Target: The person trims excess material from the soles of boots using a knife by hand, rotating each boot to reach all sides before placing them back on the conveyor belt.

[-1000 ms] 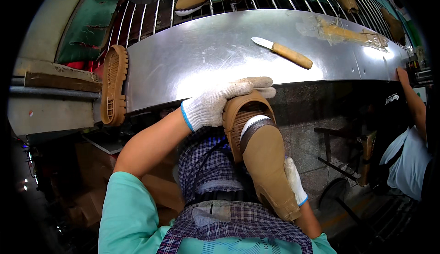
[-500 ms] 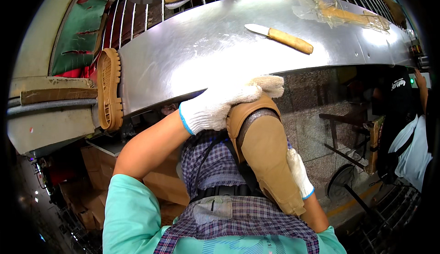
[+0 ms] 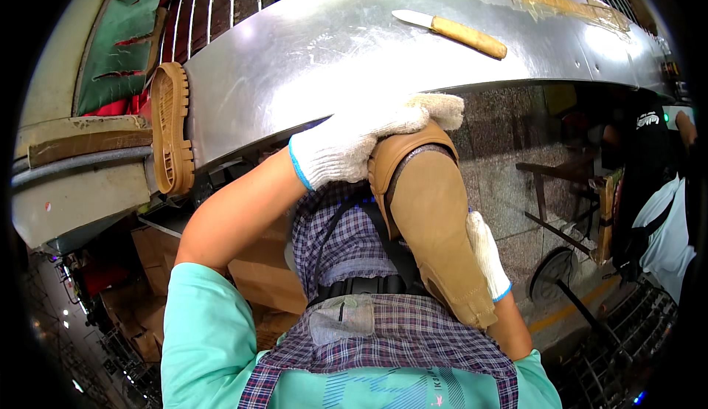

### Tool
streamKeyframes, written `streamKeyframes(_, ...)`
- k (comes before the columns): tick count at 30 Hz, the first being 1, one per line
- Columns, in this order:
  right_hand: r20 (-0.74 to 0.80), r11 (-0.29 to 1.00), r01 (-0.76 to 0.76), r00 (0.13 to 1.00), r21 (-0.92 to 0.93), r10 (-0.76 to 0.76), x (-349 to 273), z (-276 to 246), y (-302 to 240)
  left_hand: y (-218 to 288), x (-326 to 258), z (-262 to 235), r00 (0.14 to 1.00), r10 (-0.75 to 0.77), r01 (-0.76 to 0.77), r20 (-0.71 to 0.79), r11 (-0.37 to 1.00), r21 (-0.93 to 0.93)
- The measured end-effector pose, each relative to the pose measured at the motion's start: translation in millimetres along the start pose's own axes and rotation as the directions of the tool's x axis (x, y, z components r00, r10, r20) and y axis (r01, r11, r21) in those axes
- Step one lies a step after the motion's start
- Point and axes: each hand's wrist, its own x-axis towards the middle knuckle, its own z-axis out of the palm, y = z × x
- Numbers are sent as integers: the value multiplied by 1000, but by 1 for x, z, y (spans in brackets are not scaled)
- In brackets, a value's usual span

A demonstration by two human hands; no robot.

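Note:
A tan boot lies slanted over my lap, its narrower end toward me at the lower right. A smooth brown band wraps its far end, with a dark grey strip showing between band and tan surface. My left hand, in a white knit glove with blue cuff, is closed over that far end, fingers across the top. Along the boot's right side my right hand, gloved alike, grips it from beneath; the boot hides part of its fingers. A knife with a wooden handle rests on the metal bench.
The shiny metal bench curves ahead of me. At its left end stands a tan rubber sole on edge. Metal rack bars run behind. On the right are a stool and another person; cardboard boxes stand at lower left.
The bench, knife and sole sit slightly higher in the picture as the view has shifted. Both hands keep their hold on the boot, which has barely turned.

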Motion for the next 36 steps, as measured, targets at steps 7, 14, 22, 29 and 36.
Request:
streamKeyframes(7, 39, 999, 49, 998, -1, -49, 1, -10, 12, 1, 5, -1, 1000, 13, -12, 11, 997, -72)
streamKeyframes(14, 173, 938, 323, 938, -123, -300, -17, -6, 3, -13, 3, -8, 999, -23, 19, -30, 992, -128)
streamKeyframes(22, 21, 1000, -2, 1000, 28, 2, 3, -14, 17, 3, 0, -13, 998, 54, -54, -14, 998, -34)
streamKeyframes(29, 21, 999, 12, 1000, -42, -11, 6, -16, 20, 9, -2, 0, 999, 39, -40, -35, 998, -52)
streamKeyframes(36, -3, 1000, -11, 1000, -17, 11, 5, -21, 25, 8, 1, 0, 999, 42, -42, -6, 999, 33)
